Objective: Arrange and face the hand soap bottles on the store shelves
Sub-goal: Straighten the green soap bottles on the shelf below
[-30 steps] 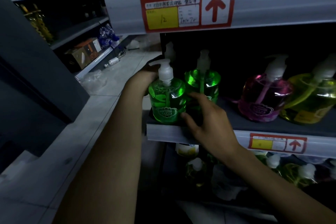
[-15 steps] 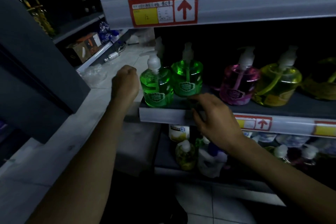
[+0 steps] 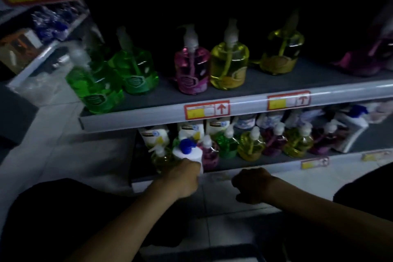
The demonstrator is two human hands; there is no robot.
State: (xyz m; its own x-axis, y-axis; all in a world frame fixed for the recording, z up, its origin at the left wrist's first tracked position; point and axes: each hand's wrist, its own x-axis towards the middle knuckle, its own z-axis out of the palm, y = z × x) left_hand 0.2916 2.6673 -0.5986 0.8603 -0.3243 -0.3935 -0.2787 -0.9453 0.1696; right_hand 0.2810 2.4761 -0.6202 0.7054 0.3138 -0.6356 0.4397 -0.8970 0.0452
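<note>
On the middle shelf [image 3: 148, 116] stand two green pump bottles [image 3: 95, 85] at the left, then a pink bottle [image 3: 191, 70], a yellow bottle [image 3: 229, 64] and another yellow one [image 3: 280, 51] further back. On the lower shelf [image 3: 265, 166], my left hand [image 3: 182, 178] grips a white bottle with a blue cap [image 3: 188, 153] at the front left. My right hand [image 3: 252, 183] hangs loosely curled at the lower shelf's front edge and holds nothing. A row of small green, yellow and purple pump bottles [image 3: 251, 147] stands behind.
White refill pouches [image 3: 157, 136] stand at the back of the lower shelf. A purple bottle [image 3: 365, 59] lies at the far right of the middle shelf. Price tags [image 3: 207, 109] line the shelf edges. Pale floor tiles [image 3: 53, 134] and another rack lie to the left.
Both hands have dropped from the green bottles on the middle shelf to the lower shelf. My left hand has taken hold of the white blue-capped bottle. The camera has moved down and closer.
</note>
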